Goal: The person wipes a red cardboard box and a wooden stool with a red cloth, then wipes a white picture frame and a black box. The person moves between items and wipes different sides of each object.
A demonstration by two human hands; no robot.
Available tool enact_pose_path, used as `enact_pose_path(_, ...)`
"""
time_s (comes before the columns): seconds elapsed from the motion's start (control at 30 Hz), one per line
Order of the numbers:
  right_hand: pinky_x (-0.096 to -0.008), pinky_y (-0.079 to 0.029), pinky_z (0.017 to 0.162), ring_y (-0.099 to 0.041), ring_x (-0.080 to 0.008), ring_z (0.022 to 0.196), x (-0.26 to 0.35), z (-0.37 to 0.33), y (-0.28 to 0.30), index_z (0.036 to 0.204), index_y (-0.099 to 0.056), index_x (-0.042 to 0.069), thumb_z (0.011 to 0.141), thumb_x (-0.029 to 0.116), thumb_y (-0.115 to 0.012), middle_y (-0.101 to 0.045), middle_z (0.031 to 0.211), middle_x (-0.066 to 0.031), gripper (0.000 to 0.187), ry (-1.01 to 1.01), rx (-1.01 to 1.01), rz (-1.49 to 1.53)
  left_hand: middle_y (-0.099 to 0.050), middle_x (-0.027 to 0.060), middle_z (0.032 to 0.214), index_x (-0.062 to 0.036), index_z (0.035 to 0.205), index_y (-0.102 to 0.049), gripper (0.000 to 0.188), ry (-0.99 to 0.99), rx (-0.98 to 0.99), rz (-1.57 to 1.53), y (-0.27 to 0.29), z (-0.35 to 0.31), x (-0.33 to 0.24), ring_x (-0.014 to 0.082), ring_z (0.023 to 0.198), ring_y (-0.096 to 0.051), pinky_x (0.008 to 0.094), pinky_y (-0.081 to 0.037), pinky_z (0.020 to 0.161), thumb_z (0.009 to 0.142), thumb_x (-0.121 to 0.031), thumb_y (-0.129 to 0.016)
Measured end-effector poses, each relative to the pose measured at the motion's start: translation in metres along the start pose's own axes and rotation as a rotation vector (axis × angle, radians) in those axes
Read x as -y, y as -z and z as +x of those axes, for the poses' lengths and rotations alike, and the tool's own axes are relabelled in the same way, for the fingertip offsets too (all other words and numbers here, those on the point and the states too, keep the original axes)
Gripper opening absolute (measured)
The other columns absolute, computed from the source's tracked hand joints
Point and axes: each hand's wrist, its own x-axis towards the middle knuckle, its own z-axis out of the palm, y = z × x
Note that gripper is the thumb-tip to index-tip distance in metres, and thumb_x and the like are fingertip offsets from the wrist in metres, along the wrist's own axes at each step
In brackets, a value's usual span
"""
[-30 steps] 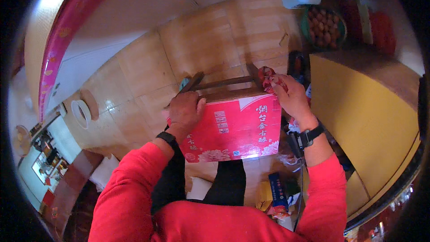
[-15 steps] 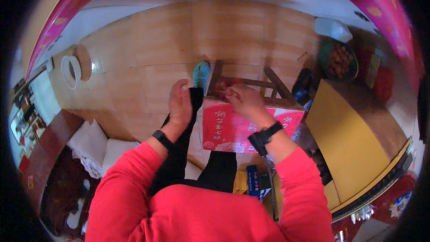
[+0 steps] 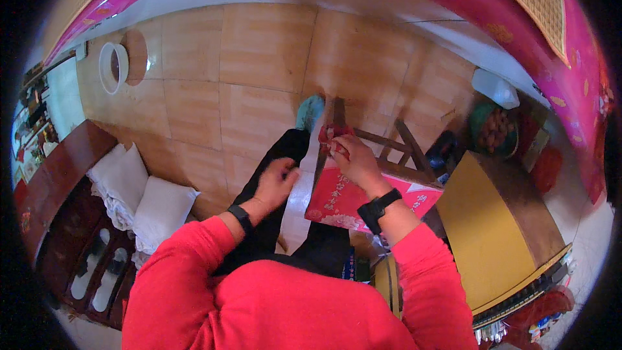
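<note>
Over the top edge of a red cardboard box (image 3: pixel 340 196), my right hand (image 3: pixel 356 163) has its fingers closed on a small red item (image 3: pixel 338 135) whose kind I cannot make out. A wooden stool frame (image 3: pixel 382 139) stands directly beyond the box. To the left, my left hand (image 3: pixel 276 183) hovers over my dark trouser leg with fingers curled in; anything they hold is hidden. Between that hand and the box runs a pale, shiny strip (image 3: pixel 299 198), either plastic or glare on the floor.
A yellow-sided cabinet (image 3: pixel 486 214) stands at right, with a green basket of round brown items (image 3: pixel 495 131) and a white plastic jug (image 3: pixel 495 89) beyond it. At left are a dark wooden bench (image 3: pixel 74 246) with white cushions (image 3: pixel 162 204), and a white bucket (image 3: pixel 113 68) farther off.
The view has turned. My left hand has come down toward me, and its fingers have gone from stretched out to curled. The right hand stays at the box's top edge with the red item.
</note>
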Motion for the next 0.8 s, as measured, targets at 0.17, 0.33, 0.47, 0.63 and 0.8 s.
enact_pose_path(0.17,-0.0428,-0.050,0.093,-0.063,-0.0395,0.106,-0.029,0.038,0.001,0.114,-0.069,0.005,0.091,0.024,-0.064,-0.067,0.113,-0.0202,0.030,0.083,0.224,-0.097,-0.063,0.0252,0.113,0.0013,0.124,-0.057,0.054,-0.082,0.342,-0.041,-0.043,0.003,-0.031,0.0418,0.101,-0.063,0.0443,-0.053,0.087,0.087,-0.033,-0.074)
enact_pose_path(0.33,-0.0408,-0.052,0.089,-0.066,-0.0367,0.102,-0.072,0.107,-0.017,0.113,-0.070,0.007,0.092,0.026,-0.064,-0.069,0.109,-0.0192,0.030,-0.014,0.506,-0.203,-0.064,0.0228,0.111,-0.0002,0.123,-0.057,0.053,-0.006,0.214,0.003,-0.057,0.005,-0.031,0.0388,0.099,-0.064,0.0426,-0.054,0.084,0.086,-0.033,-0.075)
enact_pose_path(0.47,-0.0389,-0.052,0.087,-0.067,-0.0334,0.103,-0.079,0.142,-0.008,0.117,-0.068,0.008,0.093,0.023,-0.062,-0.069,0.110,-0.0169,0.029,-0.238,0.760,-0.092,-0.064,0.0216,0.109,-0.0005,0.122,-0.057,0.054,-0.061,0.134,-0.049,-0.058,0.004,-0.026,0.0383,0.096,-0.064,0.0433,-0.054,0.081,0.085,-0.034,-0.077)
enact_pose_path(0.63,-0.0394,-0.051,0.092,-0.062,-0.0325,0.114,-0.048,0.123,0.009,0.115,-0.068,0.011,0.090,0.018,-0.062,-0.064,0.123,-0.0150,0.027,0.247,0.846,-0.155,-0.061,0.0230,0.108,-0.0007,0.121,-0.056,0.055,-0.034,0.147,-0.074,-0.059,0.002,-0.018,0.0408,0.099,-0.061,0.0451,-0.052,0.084,0.084,-0.037,-0.077)
enact_pose_path(0.8,-0.0406,-0.050,0.097,-0.060,-0.0353,0.115,-0.064,0.137,-0.003,0.109,-0.069,0.010,0.089,0.017,-0.063,-0.061,0.126,-0.0158,0.022,0.359,0.913,-0.183,-0.056,0.0220,0.118,-0.0040,0.127,-0.053,0.055,-0.033,0.181,-0.092,-0.058,0.006,-0.014,0.0417,0.109,-0.057,0.0451,-0.050,0.092,0.086,-0.035,-0.074)
